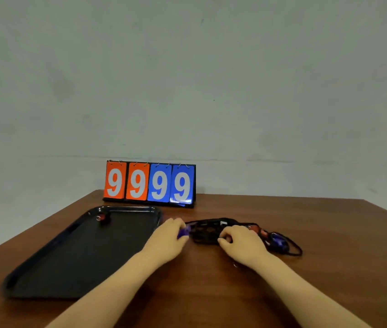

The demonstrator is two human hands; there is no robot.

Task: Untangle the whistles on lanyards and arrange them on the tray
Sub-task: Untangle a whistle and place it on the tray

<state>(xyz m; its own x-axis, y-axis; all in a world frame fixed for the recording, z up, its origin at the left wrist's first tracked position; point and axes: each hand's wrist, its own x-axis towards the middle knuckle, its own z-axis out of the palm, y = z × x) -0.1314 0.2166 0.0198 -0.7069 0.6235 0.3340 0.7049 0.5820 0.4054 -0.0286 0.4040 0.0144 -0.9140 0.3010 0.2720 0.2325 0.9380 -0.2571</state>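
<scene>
A tangle of black lanyards lies on the brown table to the right of the black tray. My left hand grips a blue whistle at the tangle's left end. Curled fingers of my right hand pinch the cords at the tangle's near edge. Behind that hand a red whistle and another blue whistle lie among loose cord loops. One red whistle with its lanyard sits in the tray's far left corner.
A flip scoreboard reading 9 9 9 9 stands at the table's far edge against a pale wall. The table's left edge runs close beside the tray. Bare wood lies in front of and to the right of the tangle.
</scene>
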